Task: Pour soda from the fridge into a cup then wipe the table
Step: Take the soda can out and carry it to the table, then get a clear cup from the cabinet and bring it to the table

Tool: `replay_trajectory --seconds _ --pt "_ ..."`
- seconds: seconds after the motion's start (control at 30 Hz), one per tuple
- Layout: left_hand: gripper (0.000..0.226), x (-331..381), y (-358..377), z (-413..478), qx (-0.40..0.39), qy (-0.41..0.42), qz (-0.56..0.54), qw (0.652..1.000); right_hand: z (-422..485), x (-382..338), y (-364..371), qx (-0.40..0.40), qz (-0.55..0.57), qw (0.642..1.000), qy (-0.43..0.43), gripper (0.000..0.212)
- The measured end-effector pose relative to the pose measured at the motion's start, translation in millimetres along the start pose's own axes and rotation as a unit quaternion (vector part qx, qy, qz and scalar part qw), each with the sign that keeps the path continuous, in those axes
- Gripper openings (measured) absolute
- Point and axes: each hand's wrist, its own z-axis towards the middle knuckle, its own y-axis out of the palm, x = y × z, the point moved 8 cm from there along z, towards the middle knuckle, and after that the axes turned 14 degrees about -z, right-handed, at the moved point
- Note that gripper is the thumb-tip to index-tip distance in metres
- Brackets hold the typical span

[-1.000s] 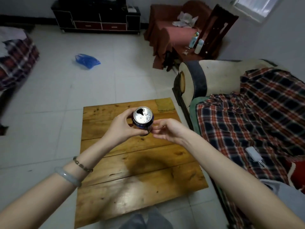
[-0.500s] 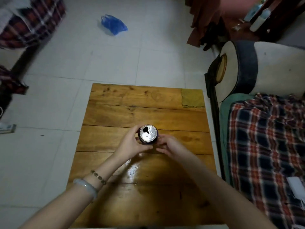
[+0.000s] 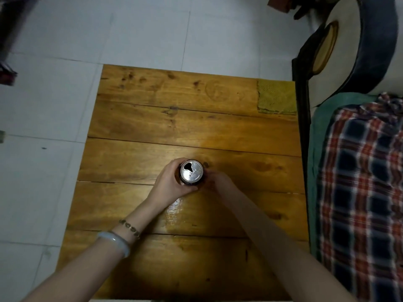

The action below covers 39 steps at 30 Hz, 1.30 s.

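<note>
An opened soda can [image 3: 191,172] stands upright on the wooden table [image 3: 152,127], near its middle. My left hand [image 3: 172,184] grips the can from the left, fingers wrapped round its side. My right hand [image 3: 219,182] is against the can's right side with its fingertips on it, in shadow. A yellow-green cloth [image 3: 275,97] lies flat on the table's far right corner. No cup is in view.
A glossy wet patch [image 3: 174,207] shines on the table just in front of the can. A sofa with a plaid blanket [image 3: 359,192] borders the table's right edge, its padded armrest [image 3: 359,46] at the far right. White floor tiles [image 3: 54,105] lie left and beyond.
Both hands have lowered the can from mid-air down to the table. The view has tilted down, so the far room has left the frame.
</note>
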Motion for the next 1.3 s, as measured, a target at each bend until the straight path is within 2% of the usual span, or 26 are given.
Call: replay_trajectory --seconds 0.07,0.2,0.33,0.47,0.53,0.6,0.67,0.73,0.9,0.97,1.1,1.23,1.3 --pt "0.077 -6.9 1.1 -1.3 0.001 -0.006 0.003 1.000 2.4 3.2 1.2 0.008 -0.001 1.000 0.005 0.026" --pt "0.078 -9.3 4.4 -3.3 0.004 -0.009 0.001 1.000 0.1 3.0 3.8 -0.003 0.006 1.000 -0.009 0.036" --pt "0.079 -10.0 4.9 -5.0 -0.001 -0.016 0.009 1.000 0.7 2.7 3.3 -0.002 -0.018 1.000 0.001 0.035" --pt "0.090 -7.2 2.7 -11.0 -0.027 -0.047 0.043 0.998 -17.0 -5.3 1.2 -0.010 -0.107 0.993 -0.040 0.036" --pt "0.100 -1.5 -4.0 -18.4 -0.038 -0.068 0.074 0.994 -35.7 -16.1 -2.6 0.002 -0.163 0.984 -0.068 0.033" --pt "0.100 13.1 -18.7 -30.4 -0.031 -0.086 0.102 0.991 -60.5 -31.2 -9.3 0.036 -0.239 0.965 -0.100 0.032" --pt "0.092 38.9 -38.1 -44.1 -0.017 -0.077 0.140 0.987 -96.0 -51.4 -15.0 0.080 -0.344 0.927 -0.130 0.042" --pt "0.085 75.3 -60.3 -59.5 0.002 -0.044 0.192 0.980 -135.9 -77.2 -11.3 0.117 -0.463 0.859 -0.185 0.050" --pt "0.077 174.9 -128.5 -112.0 0.119 0.066 0.317 0.939 -242.5 -147.1 46.5 0.155 -0.592 0.709 -0.352 0.059" --pt "0.079 207.5 -157.7 -140.1 0.178 0.098 0.364 0.909 -281.8 -169.4 80.6 0.169 -0.611 0.648 -0.423 0.062" --pt "0.082 249.0 -216.5 -211.5 0.298 0.090 0.429 0.848 -350.0 -190.6 159.0 0.166 -0.620 0.548 -0.537 0.064" --pt "0.084 255.7 -269.3 -291.3 0.377 0.047 0.462 0.802 -404.0 -183.3 243.4 0.149 -0.616 0.442 -0.634 0.064" --pt "0.086 246.9 -295.9 -331.5 0.400 0.004 0.472 0.786 -424.8 -171.5 285.3 0.129 -0.619 0.406 -0.660 0.063"
